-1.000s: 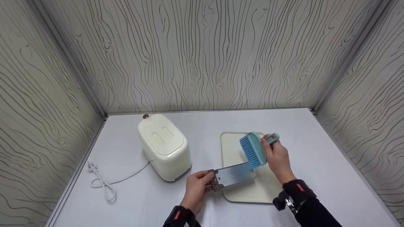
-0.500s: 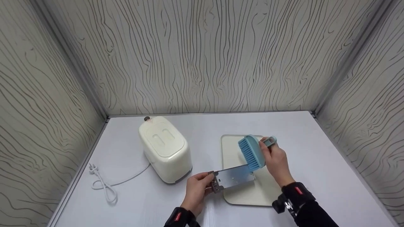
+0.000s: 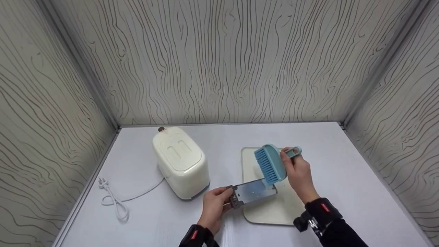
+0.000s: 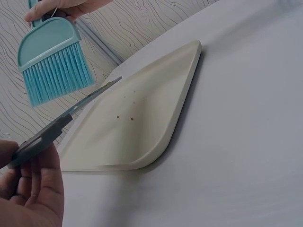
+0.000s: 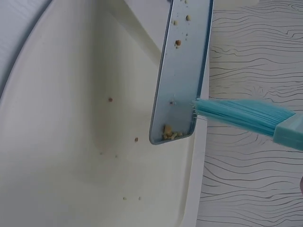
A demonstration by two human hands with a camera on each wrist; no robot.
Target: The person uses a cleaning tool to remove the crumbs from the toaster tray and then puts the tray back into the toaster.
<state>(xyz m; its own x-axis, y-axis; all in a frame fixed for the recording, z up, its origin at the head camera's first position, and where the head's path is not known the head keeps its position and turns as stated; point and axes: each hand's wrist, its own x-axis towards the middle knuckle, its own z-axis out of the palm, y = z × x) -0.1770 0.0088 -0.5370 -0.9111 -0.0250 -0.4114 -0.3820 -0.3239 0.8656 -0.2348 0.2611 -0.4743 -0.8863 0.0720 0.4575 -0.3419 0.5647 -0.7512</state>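
Note:
My left hand [image 3: 212, 207] pinches the dark grey end of a flat metal crumb tray [image 3: 252, 192], thumb on top and fingers below. It is held over the left part of a cream serving tray [image 3: 264, 214]. Crumbs [image 5: 170, 132] lie on the metal, with a small heap at its far end in the right wrist view. My right hand [image 3: 300, 175] grips the handle of a light blue hand brush [image 3: 274, 163]. The bristles [image 5: 241, 113] point toward the crumb tray, their tips right at its edge.
A cream toaster [image 3: 180, 161] with a lid on top stands left of the hands. Its white cord and plug [image 3: 103, 183] lie coiled on the white table [image 3: 154, 226]. Several loose crumbs [image 4: 132, 118] dot the cream tray. Wood-grain panels [image 3: 223, 68] enclose the table.
The brush has shifted slightly left along the crumb tray, uncovering more of its far end. The left hand keeps its hold on the crumb tray. The head view has tilted a little.

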